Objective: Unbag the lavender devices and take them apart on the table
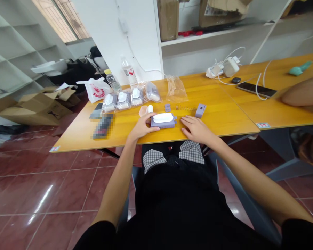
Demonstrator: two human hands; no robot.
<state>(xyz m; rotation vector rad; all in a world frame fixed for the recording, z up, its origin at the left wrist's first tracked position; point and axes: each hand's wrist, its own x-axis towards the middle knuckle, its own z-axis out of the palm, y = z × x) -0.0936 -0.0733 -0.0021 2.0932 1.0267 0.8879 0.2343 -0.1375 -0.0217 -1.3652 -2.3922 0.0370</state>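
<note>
At the table's front edge lies a purple, box-like brush [162,120] with a white oval bristled top. Its left end sits between the thumb and fingers of my left hand [142,127]. My right hand [197,129] rests on the wood just right of the brush, apart from it, fingers spread and holding nothing. Behind them is a row of loose parts: a small purple plate [167,108], a thin coil spring [185,108] and a purple angled piece [200,110]. A white rounded piece [150,108] and a pale pink piece [143,110] stand beyond my left fingers.
Several bagged purple-and-white items [123,100] line the back left, near two bottles [129,73] and a white plastic bag [95,89]. A clear bag [176,88] lies behind. Chargers [230,66], a phone [257,89] and another person's arm [302,91] are at right.
</note>
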